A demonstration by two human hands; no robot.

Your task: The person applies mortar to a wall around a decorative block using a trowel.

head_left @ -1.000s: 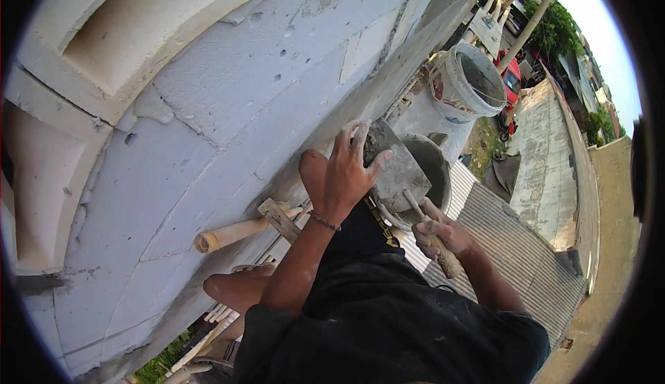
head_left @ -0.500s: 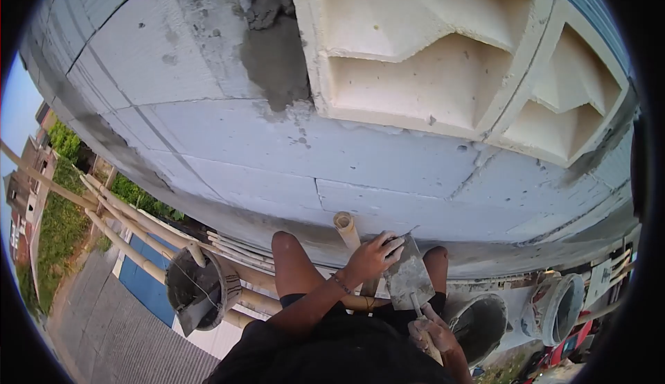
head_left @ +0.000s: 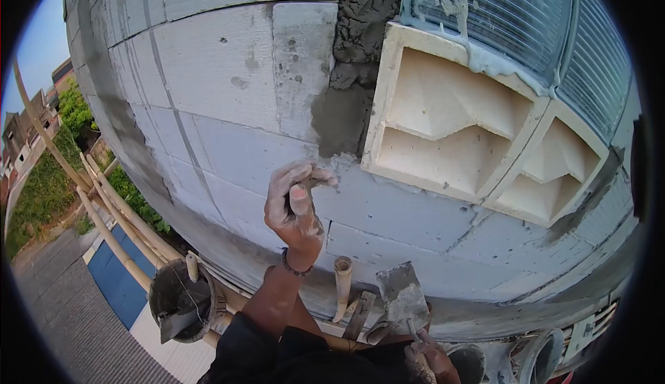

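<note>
My left hand (head_left: 296,207), dusty with grey mortar and with a dark bracelet at its wrist, is raised in front of the block wall (head_left: 215,58). Its fingers are loosely bent, the thumb stands apart from them, and I see nothing held. Just above and to its right, wet grey mortar (head_left: 341,117) fills a vertical gap beside a cream ventilation block (head_left: 454,110). Low in the view, my right hand (head_left: 433,362) is closed around the handle of a trowel (head_left: 403,297), whose flat blade is smeared with mortar and points up toward the wall.
A bucket (head_left: 183,297) with mortar and a metal blade in it hangs at lower left near bamboo poles (head_left: 128,245). An upright bamboo end (head_left: 343,283) stands by the wall's foot. More buckets (head_left: 544,360) are at lower right. Glass blocks (head_left: 492,16) sit above the ventilation blocks.
My left hand has left the trowel blade and risen up and left to the wall. The trowel stays in my right hand. The view has tilted upward, showing the glass blocks.
</note>
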